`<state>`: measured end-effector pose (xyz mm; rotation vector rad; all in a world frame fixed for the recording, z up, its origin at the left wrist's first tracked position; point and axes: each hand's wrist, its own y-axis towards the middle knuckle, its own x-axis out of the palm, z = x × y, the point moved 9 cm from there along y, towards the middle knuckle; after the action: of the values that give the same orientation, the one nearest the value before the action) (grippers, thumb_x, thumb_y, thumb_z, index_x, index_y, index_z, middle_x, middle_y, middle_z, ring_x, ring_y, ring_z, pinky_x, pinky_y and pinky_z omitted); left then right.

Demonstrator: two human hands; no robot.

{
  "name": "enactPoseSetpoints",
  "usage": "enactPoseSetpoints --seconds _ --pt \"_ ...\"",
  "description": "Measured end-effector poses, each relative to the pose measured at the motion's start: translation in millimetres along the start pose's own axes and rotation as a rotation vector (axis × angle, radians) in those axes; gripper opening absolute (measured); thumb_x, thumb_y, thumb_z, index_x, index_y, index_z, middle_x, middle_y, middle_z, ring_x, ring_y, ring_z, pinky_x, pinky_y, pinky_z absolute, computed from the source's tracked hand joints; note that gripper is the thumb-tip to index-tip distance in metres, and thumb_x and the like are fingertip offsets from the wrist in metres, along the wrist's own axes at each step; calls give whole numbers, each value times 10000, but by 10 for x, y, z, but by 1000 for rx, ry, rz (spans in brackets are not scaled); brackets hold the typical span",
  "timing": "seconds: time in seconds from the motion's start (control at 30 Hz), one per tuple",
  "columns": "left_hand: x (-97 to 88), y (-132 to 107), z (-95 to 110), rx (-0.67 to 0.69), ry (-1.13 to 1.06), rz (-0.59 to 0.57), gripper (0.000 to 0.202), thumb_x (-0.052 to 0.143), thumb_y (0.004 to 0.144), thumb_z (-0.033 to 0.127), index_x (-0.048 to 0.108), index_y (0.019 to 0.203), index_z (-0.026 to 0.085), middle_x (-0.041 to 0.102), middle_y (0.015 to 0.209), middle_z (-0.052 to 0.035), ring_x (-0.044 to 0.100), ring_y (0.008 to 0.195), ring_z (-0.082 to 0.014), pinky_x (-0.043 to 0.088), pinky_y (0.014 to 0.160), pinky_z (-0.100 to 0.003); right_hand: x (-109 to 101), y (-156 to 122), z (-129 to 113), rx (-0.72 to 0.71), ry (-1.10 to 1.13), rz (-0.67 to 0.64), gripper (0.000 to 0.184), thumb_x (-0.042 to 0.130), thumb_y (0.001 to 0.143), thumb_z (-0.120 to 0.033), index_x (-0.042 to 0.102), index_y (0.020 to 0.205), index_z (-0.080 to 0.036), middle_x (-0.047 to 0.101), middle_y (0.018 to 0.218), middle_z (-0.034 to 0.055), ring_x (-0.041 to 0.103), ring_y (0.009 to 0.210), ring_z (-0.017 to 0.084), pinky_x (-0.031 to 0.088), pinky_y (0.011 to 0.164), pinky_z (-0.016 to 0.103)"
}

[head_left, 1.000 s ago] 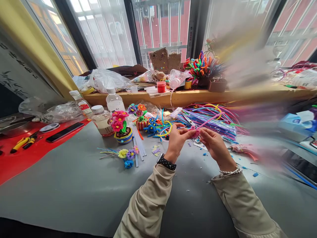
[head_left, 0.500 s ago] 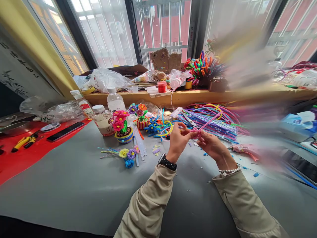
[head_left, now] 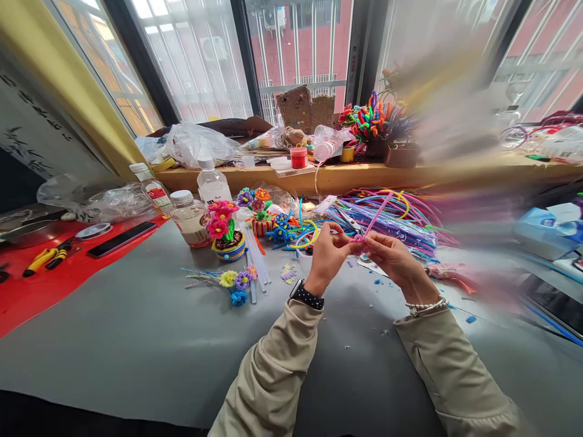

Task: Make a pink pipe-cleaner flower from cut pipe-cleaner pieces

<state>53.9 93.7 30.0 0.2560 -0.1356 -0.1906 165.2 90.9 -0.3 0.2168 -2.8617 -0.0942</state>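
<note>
Both my hands meet above the grey table around a pink pipe cleaner (head_left: 379, 211), curled into small loops between my fingertips. My left hand (head_left: 328, 255) pinches the looped part from the left side. On the right, my right hand (head_left: 395, 261) grips the same piece with thumb and forefinger, its long free end pointing up and to the right. Just behind the fingers lie a pair of scissors (head_left: 350, 220) and a heap of coloured pipe cleaners (head_left: 392, 227). My fingers partly cover the looped part.
Pipe-cleaner flowers in a pot (head_left: 228, 243) stand at left, near bottles (head_left: 186, 221). Loose flowers (head_left: 234, 282) and clear glue sticks (head_left: 259, 270) lie in front. Pliers (head_left: 40, 261) and a phone (head_left: 121, 238) rest on red cloth (head_left: 86, 267). The right side is blurred.
My right hand has shifted slightly, its wrist a little up and to the right. The pipe cleaner's free end now stands steeper. My left hand has hardly moved.
</note>
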Motion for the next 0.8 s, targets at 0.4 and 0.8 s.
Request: enactPoseSetpoints --seconds 0.4,0.8 --pt "-18 35 -65 -29 -66 -14 459 719 513 316 352 757 186 573 583 40 584 542 -113 461 562 -244 22 -6 -59 -9 -45 -2 208 684 585 -363 584 604 -181 557 608 -35 408 507 61 301 465 200" --pt "42 17 -174 -241 -187 -100 478 728 527 255 417 872 143 618 695 -40 600 615 -126 472 636 -292 -158 -55 -126 -106 85 198 161 709 561 -336 658 657 -216 612 626 -25 528 570 82 422 536 206"
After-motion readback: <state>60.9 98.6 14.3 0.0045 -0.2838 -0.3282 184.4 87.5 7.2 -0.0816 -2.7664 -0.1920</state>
